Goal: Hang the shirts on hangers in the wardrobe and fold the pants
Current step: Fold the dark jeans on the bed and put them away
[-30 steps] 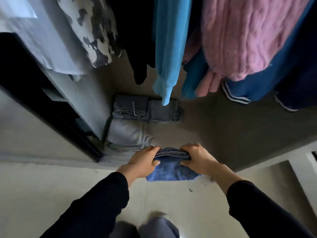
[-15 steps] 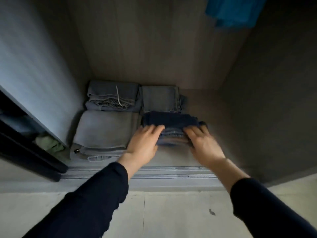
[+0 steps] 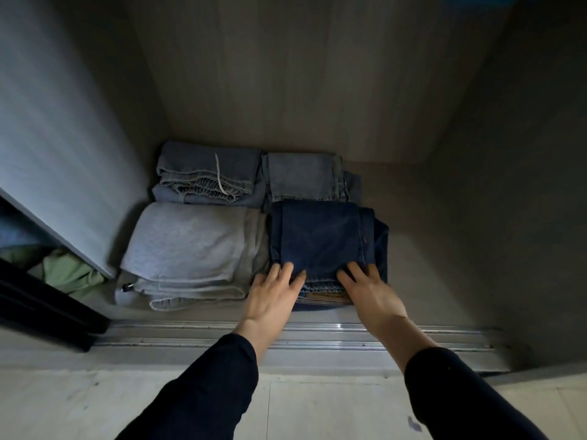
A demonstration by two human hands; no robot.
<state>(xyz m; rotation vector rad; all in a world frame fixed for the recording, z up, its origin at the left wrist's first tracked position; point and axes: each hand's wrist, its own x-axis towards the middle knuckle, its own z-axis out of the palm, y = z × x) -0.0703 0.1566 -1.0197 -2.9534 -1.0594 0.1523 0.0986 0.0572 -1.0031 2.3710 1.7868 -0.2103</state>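
Dark denim folded jeans [image 3: 320, 239] lay under flat, open fingers [image 3: 287, 271] of both hands, nothing gripped; careless withdrawal could unfold them.

A single head-worn wide-angle camera looks steeply forward and down from close range into the wardrobe floor [image 3: 413, 198], across its sliding-door track [image 3: 317, 336], with both sleeved forearms reaching in from the bottom edge.

Home bedroom wardrobe [image 3: 286, 74], folded pants [image 3: 317, 239] on floor, sliding-door track [image 3: 317, 336]
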